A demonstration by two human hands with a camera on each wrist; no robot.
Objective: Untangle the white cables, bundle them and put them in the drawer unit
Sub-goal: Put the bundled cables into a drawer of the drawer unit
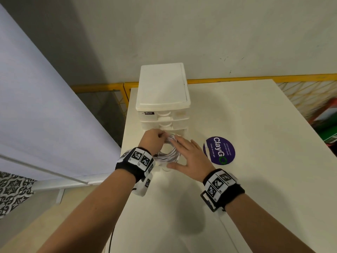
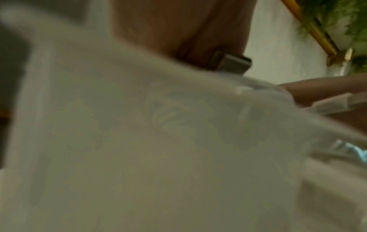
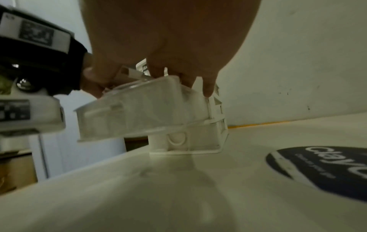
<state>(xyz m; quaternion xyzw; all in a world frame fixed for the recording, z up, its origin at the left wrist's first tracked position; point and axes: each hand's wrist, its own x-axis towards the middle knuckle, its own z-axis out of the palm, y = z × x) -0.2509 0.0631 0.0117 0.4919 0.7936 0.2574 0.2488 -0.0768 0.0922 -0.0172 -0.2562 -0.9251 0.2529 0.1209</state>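
Observation:
The white drawer unit (image 1: 163, 99) stands at the table's far left, with a translucent drawer (image 3: 129, 113) low in the unit pulled out towards me. A coil of white cables (image 1: 168, 156) lies in that drawer. My left hand (image 1: 160, 136) curls its fingers round the far side of the coil. My right hand (image 1: 180, 148) lies flat on the coil's right side, fingers straight, thumb at the drawer's front. In the blurred left wrist view the drawer wall fills the picture and a metal plug (image 2: 234, 64) shows by the hand.
A round purple sticker (image 1: 218, 150) is stuck on the white table (image 1: 255, 189) right of the drawer. The unit stands close to the table's left edge. A yellow railing (image 1: 255, 80) runs behind the table along the wall.

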